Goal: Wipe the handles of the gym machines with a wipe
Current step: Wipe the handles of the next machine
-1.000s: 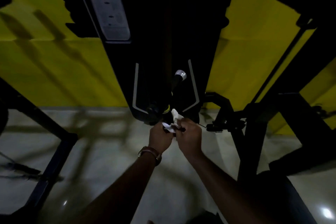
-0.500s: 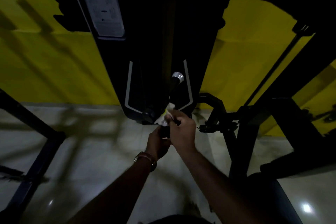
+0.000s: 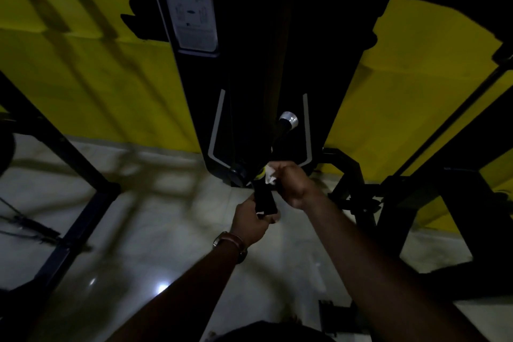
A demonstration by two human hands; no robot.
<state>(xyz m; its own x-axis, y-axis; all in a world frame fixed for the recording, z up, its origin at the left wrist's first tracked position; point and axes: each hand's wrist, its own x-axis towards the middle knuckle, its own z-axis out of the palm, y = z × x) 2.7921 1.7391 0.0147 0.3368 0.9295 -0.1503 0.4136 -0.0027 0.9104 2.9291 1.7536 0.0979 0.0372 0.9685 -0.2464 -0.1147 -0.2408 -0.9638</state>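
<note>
Here, black handle [image 3: 265,200] steadied at lower end by left hand [image 3: 249,221], fingers curled round it. White wipe [image 3: 270,175] pinched in right hand [image 3: 291,183], pressed at handle's upper end. Best wiped full length, handle rotated, firm contact kept.

You have open floor [image 3: 155,219] to the left of the handle [image 3: 265,200], but the black machine column [image 3: 266,91] blocks straight ahead and the dark frame [image 3: 349,175] crowds close on the right.
</note>
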